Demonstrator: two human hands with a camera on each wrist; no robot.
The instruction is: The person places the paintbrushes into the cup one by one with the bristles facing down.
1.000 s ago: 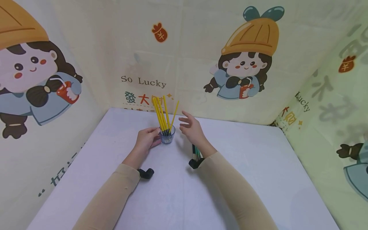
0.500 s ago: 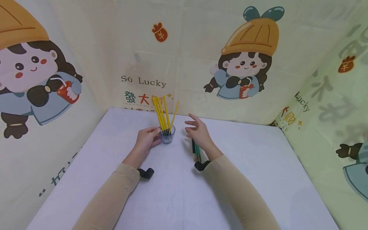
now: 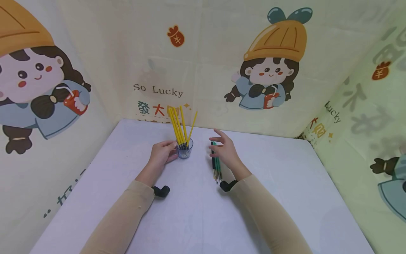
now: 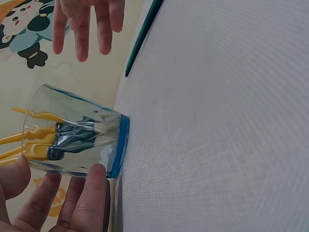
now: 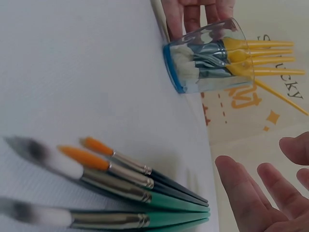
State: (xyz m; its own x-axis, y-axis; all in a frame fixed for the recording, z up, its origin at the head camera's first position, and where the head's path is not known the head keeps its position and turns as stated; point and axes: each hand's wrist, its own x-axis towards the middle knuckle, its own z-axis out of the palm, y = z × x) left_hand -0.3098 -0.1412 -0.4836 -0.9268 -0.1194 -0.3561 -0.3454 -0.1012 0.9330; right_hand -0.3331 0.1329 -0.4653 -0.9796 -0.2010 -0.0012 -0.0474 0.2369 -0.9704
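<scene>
1. The left hand [image 3: 163,152] is at the person's left of the clear cup [image 3: 184,154], fingertips touching its wall and thumb by the rim. Whether it pinches the cup or merely steadies it cannot be told. A push from that one side could slide or tip it.

2. The right hand [image 3: 226,148] grasps nothing; its fingers are loosely bent and spread near the handles of the loose brushes. A clumsy lowering could roll those apart.

3. The black piece at the right wrist [image 3: 227,186] sits just beside their bristle ends; a low sweep of the forearm might catch them.

4. The cup stands upright on the table, holding yellow brushes [image 3: 176,127] bristles down. Their tall handles probably make it top-heavy, so a knock up high could topple it. One yellow brush [image 3: 192,128] leans away from the others toward the right hand and seems the likeliest to be bumped.

5. Well apart from the cup, green-handled brushes [image 5: 166,217] and black-handled brushes [image 5: 131,175] lie together on the white table [image 3: 187,211], bristles toward the person. Gathered carelessly, a thin one could slip free.
</scene>
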